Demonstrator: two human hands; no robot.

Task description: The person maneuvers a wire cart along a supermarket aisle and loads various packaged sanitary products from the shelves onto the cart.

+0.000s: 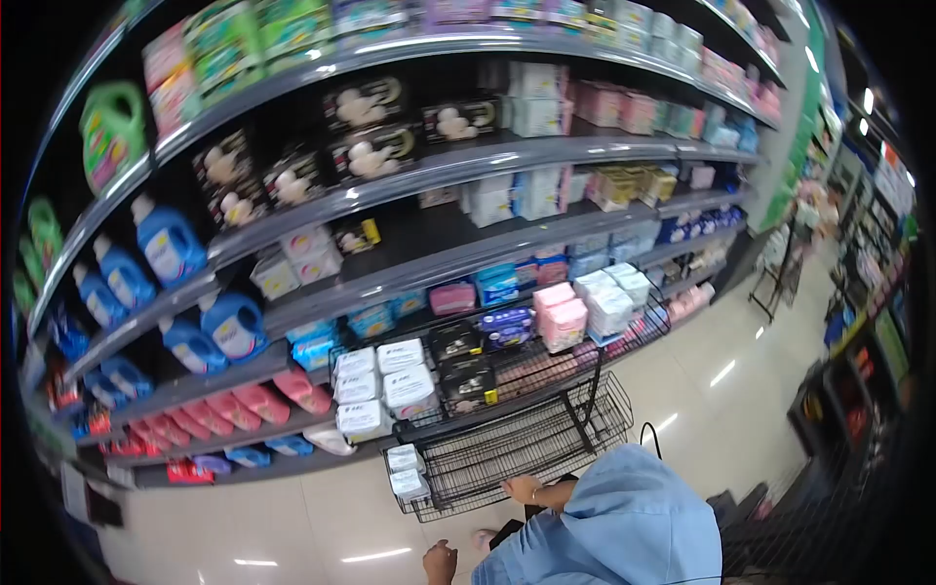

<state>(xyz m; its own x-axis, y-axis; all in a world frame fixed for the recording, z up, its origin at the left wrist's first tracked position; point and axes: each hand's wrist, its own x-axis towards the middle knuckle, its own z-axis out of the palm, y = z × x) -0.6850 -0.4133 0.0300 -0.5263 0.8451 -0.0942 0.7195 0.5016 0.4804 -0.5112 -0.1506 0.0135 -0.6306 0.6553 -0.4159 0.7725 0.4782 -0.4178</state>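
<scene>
My left hand (440, 563) is low in the frame, its fingers curled in and nothing visible in them. My right hand (522, 488), with a bracelet at the wrist, extends from a light blue sleeve (639, 497). Its fingers point left and overlap the front edge of a black wire basket (487, 476) in this view. Small white packs (407, 472) stand at the basket's left end. Behind it, a wire rack along the shelf front holds white packs (409, 388), black packs (463, 380) and pink packs (561, 317).
Shelves (409, 175) of boxed and packaged goods span the view. Blue detergent bottles (232, 327) and red-pink bottles (258, 408) stand at left. Pale tiled floor (312, 526) runs below and into the aisle at right, where dark racks (843, 409) stand.
</scene>
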